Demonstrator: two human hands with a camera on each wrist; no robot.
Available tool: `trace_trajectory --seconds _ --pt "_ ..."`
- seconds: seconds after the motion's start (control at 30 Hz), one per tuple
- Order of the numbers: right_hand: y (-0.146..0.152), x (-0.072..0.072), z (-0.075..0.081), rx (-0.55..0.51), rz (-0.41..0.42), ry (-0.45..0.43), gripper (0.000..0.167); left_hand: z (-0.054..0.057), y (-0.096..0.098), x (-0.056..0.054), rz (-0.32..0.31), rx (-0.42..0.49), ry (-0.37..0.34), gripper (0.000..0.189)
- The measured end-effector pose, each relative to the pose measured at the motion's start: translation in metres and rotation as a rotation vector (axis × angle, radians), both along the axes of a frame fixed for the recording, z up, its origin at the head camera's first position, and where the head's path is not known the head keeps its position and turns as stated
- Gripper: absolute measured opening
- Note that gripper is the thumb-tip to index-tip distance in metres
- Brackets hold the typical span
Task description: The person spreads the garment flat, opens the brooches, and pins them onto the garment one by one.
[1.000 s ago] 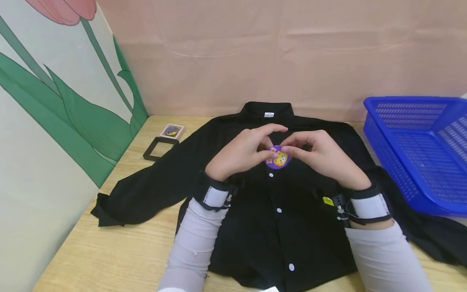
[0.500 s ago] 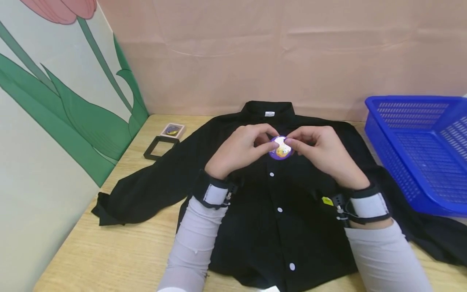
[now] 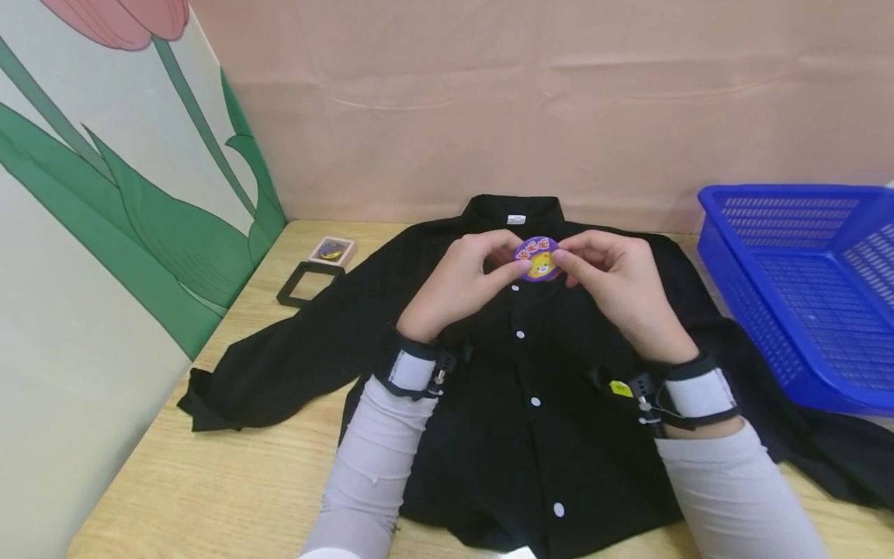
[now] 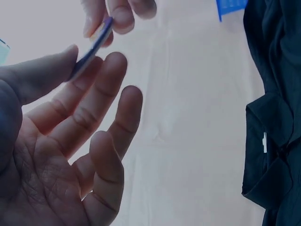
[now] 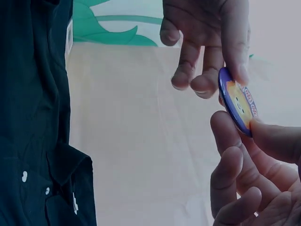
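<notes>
A round purple pin badge (image 3: 541,261) with a yellow cartoon bear and red-and-white lettering is held up above the shirt. My left hand (image 3: 466,279) pinches its left edge between thumb and forefinger. On the opposite edge, my right hand (image 3: 615,287) pinches it the same way. The left wrist view shows the badge (image 4: 91,49) nearly edge-on; its printed face shows in the right wrist view. Beneath both hands a black button-up shirt (image 3: 482,435) lies spread with its collar away from me and white buttons down the front.
A blue plastic basket (image 3: 747,310) stands at the right, over part of the shirt's sleeve. At the back left lie a black square frame (image 3: 290,286) and a small pale-rimmed case (image 3: 334,250) with something dark and yellow inside. A yellow tag (image 3: 620,388) shows on the shirt.
Both hands have raised the badge away from me toward the collar. Its face has turned, so the lettering now runs along the top instead of the left side.
</notes>
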State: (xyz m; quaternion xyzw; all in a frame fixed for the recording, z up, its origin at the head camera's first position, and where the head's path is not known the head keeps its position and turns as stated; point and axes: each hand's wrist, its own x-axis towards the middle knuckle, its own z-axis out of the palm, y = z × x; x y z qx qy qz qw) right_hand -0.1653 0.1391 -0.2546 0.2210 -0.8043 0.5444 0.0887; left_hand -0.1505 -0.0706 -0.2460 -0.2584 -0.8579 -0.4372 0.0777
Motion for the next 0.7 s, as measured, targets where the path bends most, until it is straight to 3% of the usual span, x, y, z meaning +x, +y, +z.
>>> trace_trajectory --seconds 0.33,0.7 --pt "-0.004 0.004 -0.001 0.071 0.098 -0.066 0.017 -0.003 -0.002 -0.002 0.042 0.108 0.000 0.016" --pt "-0.014 0.011 -0.004 0.030 0.080 0.018 0.015 -0.004 -0.002 -0.005 0.046 0.184 0.004 0.014"
